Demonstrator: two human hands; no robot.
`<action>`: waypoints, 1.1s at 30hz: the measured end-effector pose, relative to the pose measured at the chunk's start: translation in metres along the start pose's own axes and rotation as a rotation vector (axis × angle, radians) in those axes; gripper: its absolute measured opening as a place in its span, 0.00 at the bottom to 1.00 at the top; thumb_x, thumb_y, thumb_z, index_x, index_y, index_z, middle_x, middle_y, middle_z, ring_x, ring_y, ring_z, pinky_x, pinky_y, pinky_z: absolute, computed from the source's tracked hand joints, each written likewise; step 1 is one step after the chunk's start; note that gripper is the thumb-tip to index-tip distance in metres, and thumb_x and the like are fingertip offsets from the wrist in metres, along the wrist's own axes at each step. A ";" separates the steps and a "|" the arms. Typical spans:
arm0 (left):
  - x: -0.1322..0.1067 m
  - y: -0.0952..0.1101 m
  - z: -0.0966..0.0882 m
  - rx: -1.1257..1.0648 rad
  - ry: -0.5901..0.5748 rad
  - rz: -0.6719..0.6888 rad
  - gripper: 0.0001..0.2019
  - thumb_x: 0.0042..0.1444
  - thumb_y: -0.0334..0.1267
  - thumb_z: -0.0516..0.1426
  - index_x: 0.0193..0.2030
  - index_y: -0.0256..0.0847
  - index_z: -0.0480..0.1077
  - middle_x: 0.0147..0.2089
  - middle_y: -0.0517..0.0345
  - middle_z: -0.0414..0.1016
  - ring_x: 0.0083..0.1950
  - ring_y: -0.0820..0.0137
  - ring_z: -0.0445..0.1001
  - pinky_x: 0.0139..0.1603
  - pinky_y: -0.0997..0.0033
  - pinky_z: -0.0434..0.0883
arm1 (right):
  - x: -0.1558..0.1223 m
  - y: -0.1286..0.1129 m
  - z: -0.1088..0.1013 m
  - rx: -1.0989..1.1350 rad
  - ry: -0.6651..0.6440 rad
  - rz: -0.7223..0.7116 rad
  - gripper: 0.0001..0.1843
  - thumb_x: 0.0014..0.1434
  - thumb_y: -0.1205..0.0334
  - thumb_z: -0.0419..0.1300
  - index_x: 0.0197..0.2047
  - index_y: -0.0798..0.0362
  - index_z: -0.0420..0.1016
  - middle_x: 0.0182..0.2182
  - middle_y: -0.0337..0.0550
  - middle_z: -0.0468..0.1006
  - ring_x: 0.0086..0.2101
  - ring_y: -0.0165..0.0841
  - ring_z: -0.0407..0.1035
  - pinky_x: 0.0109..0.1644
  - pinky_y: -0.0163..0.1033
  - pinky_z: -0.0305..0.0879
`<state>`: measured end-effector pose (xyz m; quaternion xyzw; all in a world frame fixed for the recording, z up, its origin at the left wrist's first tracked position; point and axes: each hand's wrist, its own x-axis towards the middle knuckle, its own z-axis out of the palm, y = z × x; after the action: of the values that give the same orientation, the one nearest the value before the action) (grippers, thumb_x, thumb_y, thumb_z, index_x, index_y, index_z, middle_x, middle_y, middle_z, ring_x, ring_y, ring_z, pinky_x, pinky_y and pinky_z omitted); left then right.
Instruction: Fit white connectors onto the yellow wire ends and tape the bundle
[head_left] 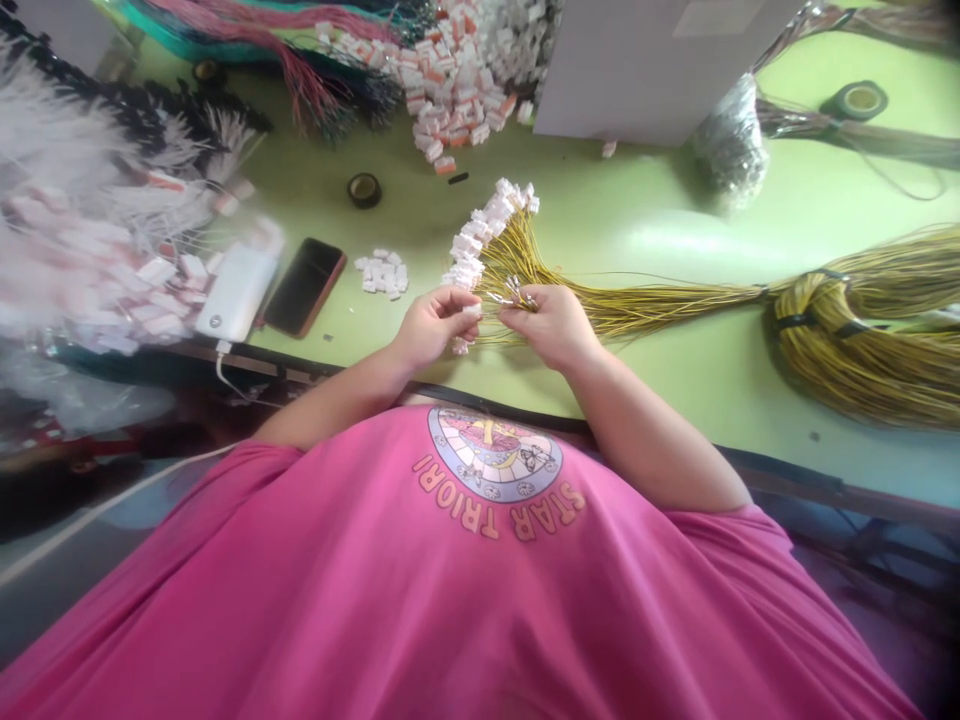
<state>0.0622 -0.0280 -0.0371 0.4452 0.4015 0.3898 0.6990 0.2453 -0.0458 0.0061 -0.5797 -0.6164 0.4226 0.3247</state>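
The left hand (433,328) pinches a small white connector housing (472,312) between thumb and fingertips, while the right hand (559,325) is closed around the end of a few yellow wires, their bare metal terminals (513,291) sticking out toward the left. Housing and terminals face each other across a narrow gap, the housing to the left and slightly nearer the body; its own long axis is too small to tell. The wires run roughly crosswise, from the right hand rightward to a tied yellow wire coil (814,335). Just beyond the hands, a slanted row of wired white connectors (480,232) fans out, some close to the left fingers, so room on the far side is tight there. A small group of loose white housings (382,274) lies beyond and left of the left hand, which is the nearer one, with the smartphone (306,287) farther left. Toward the body, a strip of green table (510,375) separates the hands from its dark front edge.
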 end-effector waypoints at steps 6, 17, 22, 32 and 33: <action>0.000 0.001 0.001 -0.038 -0.019 -0.007 0.20 0.41 0.43 0.70 0.36 0.37 0.68 0.22 0.63 0.71 0.23 0.75 0.71 0.19 0.77 0.67 | -0.001 0.001 -0.001 0.044 -0.006 0.004 0.11 0.50 0.57 0.58 0.24 0.58 0.69 0.19 0.34 0.60 0.24 0.25 0.53 0.30 0.33 0.50; -0.002 0.001 0.009 0.058 -0.044 -0.029 0.21 0.39 0.45 0.70 0.34 0.36 0.68 0.21 0.62 0.72 0.20 0.78 0.69 0.18 0.80 0.62 | 0.000 0.003 0.007 -0.014 -0.045 0.002 0.11 0.49 0.57 0.59 0.24 0.58 0.70 0.19 0.35 0.63 0.25 0.25 0.55 0.30 0.34 0.50; -0.008 0.005 0.008 0.208 -0.033 -0.018 0.15 0.47 0.41 0.66 0.37 0.35 0.68 0.22 0.62 0.70 0.21 0.78 0.68 0.22 0.78 0.65 | 0.001 0.006 0.007 -0.028 -0.056 -0.036 0.11 0.50 0.57 0.59 0.24 0.57 0.71 0.19 0.34 0.62 0.24 0.25 0.54 0.30 0.34 0.49; -0.015 0.038 -0.070 1.396 0.280 0.278 0.09 0.58 0.34 0.56 0.45 0.36 0.71 0.46 0.48 0.72 0.43 0.65 0.71 0.48 0.62 0.69 | 0.002 0.009 -0.002 0.073 -0.104 -0.092 0.11 0.49 0.57 0.61 0.24 0.57 0.74 0.21 0.37 0.70 0.25 0.27 0.62 0.31 0.34 0.55; -0.012 0.038 -0.080 1.444 0.317 0.272 0.10 0.58 0.35 0.56 0.46 0.36 0.71 0.48 0.47 0.71 0.45 0.64 0.71 0.50 0.61 0.68 | 0.001 0.009 -0.002 0.077 -0.118 -0.076 0.11 0.50 0.57 0.60 0.24 0.57 0.74 0.20 0.37 0.70 0.24 0.27 0.62 0.30 0.34 0.55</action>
<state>-0.0220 -0.0028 -0.0218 0.7773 0.5945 0.1721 0.1127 0.2508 -0.0445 -0.0016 -0.5170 -0.6394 0.4666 0.3258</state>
